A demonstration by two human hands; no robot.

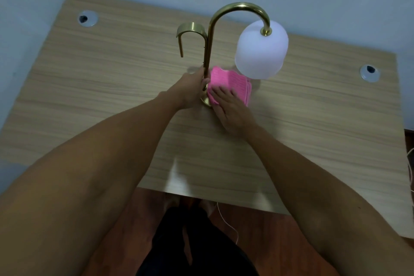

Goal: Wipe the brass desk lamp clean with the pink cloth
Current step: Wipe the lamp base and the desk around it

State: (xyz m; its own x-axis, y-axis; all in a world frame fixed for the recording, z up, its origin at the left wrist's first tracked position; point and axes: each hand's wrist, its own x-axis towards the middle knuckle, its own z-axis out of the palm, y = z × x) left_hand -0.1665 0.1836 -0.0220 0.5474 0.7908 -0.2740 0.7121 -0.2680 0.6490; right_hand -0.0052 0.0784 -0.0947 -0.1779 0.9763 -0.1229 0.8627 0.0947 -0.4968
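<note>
- Nearest you are your own two bare forearms, reaching out over the near edge of the desk (313, 119); below them you can see dark trousers and a thin white cord trailing on the floor.
- Your left hand (193, 89) is wrapped around the lower stem of the lamp (209, 36), steadying it upright near the middle of the desk.
- Your right hand (228, 112) lies flat, fingers spread, pressing the folded cloth (233, 82) down onto the lamp's base; it pins the cloth rather than pinching it.
- The cloth sits just right of the stem and under the white shade (261, 51), which hangs from the arched neck.
- Judging by this, you are working on the base. Nothing shows whether the stem, the arch, the small side hook (190, 29) or the shade have been wiped, so treat them as left to do.
- The base is almost wholly hidden by cloth and hands; only a sliver of brass shows at its front edge.
- No dust or shine difference is readable in this dim, soft light.
</note>
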